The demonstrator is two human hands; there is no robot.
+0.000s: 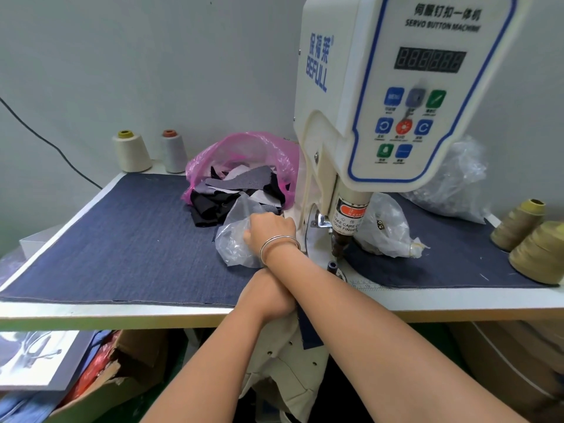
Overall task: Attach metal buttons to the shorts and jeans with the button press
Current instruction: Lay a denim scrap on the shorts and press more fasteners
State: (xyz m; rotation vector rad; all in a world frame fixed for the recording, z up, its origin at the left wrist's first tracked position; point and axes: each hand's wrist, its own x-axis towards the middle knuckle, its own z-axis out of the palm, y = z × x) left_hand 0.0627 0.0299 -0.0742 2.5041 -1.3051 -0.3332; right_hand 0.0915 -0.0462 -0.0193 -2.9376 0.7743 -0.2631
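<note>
The white servo button press (396,87) stands on the table, its punch (339,244) above the small lower die (331,265). My arms are crossed in front of it. My right hand (270,232), bracelets at the wrist, reaches left into a clear plastic bag (235,242); the plastic hides its fingers. My left hand (268,297) lies under my right forearm at the table's front edge and grips beige shorts (283,355), which hang down below the table. A dark denim piece (308,331) hangs beside them. Another clear bag (386,228) holding metal buttons lies right of the punch.
Dark denim cloth (122,239) covers the tabletop. A pink bag of fabric scraps (244,166) sits behind the clear bag. Two thread cones (152,151) stand at the back left, olive cones (531,236) at the right. A cardboard box (116,377) sits under the table.
</note>
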